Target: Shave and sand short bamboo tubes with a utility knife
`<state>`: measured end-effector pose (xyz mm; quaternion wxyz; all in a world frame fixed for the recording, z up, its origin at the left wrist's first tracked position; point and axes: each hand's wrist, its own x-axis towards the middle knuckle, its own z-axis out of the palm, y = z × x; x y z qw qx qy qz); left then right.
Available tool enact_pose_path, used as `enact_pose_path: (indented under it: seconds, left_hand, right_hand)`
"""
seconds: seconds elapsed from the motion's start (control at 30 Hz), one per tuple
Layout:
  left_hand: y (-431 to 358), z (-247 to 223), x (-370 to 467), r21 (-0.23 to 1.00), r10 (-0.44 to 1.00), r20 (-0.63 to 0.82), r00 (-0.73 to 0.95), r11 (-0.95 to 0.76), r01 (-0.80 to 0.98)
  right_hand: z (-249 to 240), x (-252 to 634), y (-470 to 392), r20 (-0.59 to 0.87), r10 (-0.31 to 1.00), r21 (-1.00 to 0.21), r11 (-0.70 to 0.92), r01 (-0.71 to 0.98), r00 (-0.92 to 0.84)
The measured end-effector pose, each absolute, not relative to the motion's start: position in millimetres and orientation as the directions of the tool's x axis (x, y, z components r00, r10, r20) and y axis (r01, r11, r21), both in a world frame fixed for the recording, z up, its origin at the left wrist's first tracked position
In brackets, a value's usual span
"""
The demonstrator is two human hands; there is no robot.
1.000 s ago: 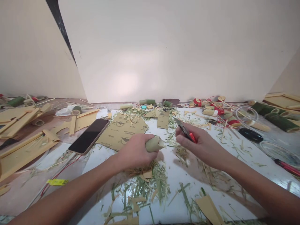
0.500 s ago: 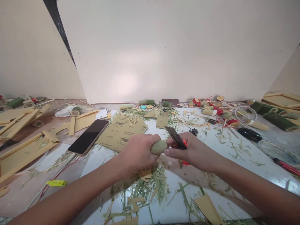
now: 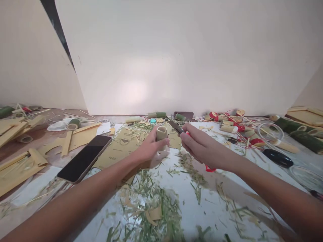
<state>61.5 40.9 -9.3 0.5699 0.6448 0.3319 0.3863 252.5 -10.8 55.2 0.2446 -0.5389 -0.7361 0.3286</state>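
My left hand (image 3: 150, 144) is wrapped round a short pale bamboo tube (image 3: 162, 133), held upright with its hollow end facing up. The rim of that tube looks uneven. In my right hand (image 3: 198, 143) is a utility knife (image 3: 176, 127) with a wide dark blade and a red-orange handle, mostly covered by the fingers. The blade points up and left, just right of the tube and apart from it. Beneath both hands, green and pale bamboo shavings (image 3: 164, 205) lie scattered over a white sheet.
To the left lie a black phone (image 3: 85, 158) and brown sandpaper (image 3: 119, 149). Cut wooden board pieces (image 3: 20, 169) cover the far left. Bamboo tubes with red string (image 3: 252, 137), a black oval object (image 3: 278, 158) and thick green bamboo (image 3: 308, 139) sit at right. A white panel (image 3: 176, 57) stands behind.
My left hand has turned the bamboo tube from lying sideways to upright, its open end now showing. The knife has drawn away from the tube. The view has shifted slightly.
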Motion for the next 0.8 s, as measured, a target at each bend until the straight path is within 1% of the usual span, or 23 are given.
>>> enact_pose_path:
  seconds: [0.07, 0.13, 0.2, 0.27, 0.33, 0.47, 0.53, 0.8]
  left_hand:
    - [44.0, -14.0, 60.8, 0.995, 0.861, 0.084, 0.501, -0.1, 0.005]
    - [45.4, -15.0, 59.8, 0.995, 0.837, 0.064, 0.543, -0.094, 0.027]
    - [46.7, -14.4, 58.8, 0.991, 0.815, 0.056, 0.577, -0.117, 0.068]
    - [48.4, -14.4, 57.7, 0.981, 0.8, 0.054, 0.597, -0.154, 0.117]
    - [50.4, -15.4, 56.9, 0.969, 0.794, 0.046, 0.606, -0.182, 0.165]
    - [53.3, -17.5, 55.9, 0.943, 0.793, 0.03, 0.609, -0.224, 0.245]
    - [53.5, -17.5, 55.7, 0.935, 0.787, 0.03, 0.616, -0.24, 0.262]
    - [51.0, -16.4, 55.7, 0.929, 0.78, 0.031, 0.625, -0.253, 0.27]
  right_hand:
    - [52.0, 248.8, -9.4, 0.069, 0.944, -0.565, 0.303, 0.768, -0.321]
    - [48.6, 247.5, -6.1, 0.07, 0.934, -0.431, 0.344, 0.834, -0.349]
    - [45.0, 249.0, -2.3, 0.061, 0.936, -0.351, 0.345, 0.87, -0.347]
    - [41.8, 251.7, 0.2, 0.05, 0.936, -0.304, 0.346, 0.888, -0.348]
    - [40.0, 254.1, 1.1, 0.032, 0.932, -0.296, 0.354, 0.887, -0.361]
    - [41.5, 255.0, 0.0, -0.002, 0.927, -0.339, 0.352, 0.873, -0.374]
    - [43.2, 254.2, -0.9, -0.012, 0.927, -0.34, 0.348, 0.874, -0.374]
    - [41.0, 250.7, -3.6, -0.056, 0.934, -0.27, 0.326, 0.906, -0.353]
